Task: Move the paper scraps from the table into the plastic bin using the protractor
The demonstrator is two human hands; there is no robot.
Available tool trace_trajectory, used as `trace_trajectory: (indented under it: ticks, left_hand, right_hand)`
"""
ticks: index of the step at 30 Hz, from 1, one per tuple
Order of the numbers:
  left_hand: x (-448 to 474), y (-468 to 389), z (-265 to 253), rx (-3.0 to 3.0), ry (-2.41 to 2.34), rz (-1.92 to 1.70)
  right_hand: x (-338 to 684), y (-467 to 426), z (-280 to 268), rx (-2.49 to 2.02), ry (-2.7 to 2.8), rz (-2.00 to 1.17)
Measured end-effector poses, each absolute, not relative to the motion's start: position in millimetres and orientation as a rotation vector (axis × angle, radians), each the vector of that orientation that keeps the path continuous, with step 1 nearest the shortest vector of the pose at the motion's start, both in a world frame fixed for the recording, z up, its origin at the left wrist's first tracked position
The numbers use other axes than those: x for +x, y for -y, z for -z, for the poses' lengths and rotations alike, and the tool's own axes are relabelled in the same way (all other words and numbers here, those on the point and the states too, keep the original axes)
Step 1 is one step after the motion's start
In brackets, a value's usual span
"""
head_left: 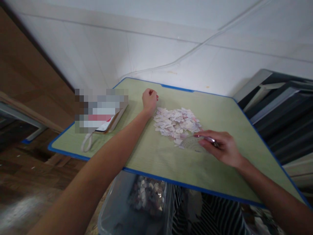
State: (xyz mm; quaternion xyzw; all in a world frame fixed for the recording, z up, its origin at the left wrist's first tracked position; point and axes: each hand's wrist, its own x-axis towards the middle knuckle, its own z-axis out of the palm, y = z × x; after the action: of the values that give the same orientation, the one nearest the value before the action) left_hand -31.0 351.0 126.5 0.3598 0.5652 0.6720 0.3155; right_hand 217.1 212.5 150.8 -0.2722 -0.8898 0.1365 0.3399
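Note:
A loose heap of small torn paper pieces (pixel 176 122), white with pinkish tints, lies on the green tabletop (pixel 151 153). My left hand (pixel 149 99) rests at the heap's far left edge, its fingers curled closed; whatever they hold, if anything, is hidden. On the near right side, my right hand (pixel 223 147) grips a clear half-round protractor (pixel 192 143) between thumb and fingers. The protractor lies low over the table, against the heap's near edge. A shiny metallic piece (pixel 211 141) shows within my right hand, too blurred to name.
A phone (pixel 105 124) with a strap stands at the table's left, partly pixelated. Below the near edge sits a clear plastic bin (pixel 107 209) with more scraps. A white wall with a cable (pixel 176 61) rises behind. Dark folded panels (pixel 283 114) lean at right.

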Motion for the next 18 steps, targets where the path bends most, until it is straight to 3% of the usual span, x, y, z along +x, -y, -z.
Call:
trace_trajectory:
  ticks: [18]
  left_hand:
    - [-30,-349,-129,0.933,-1.493,-1.762]
  right_hand:
    - [236,-228,-154,-0.788,2.447,-0.626]
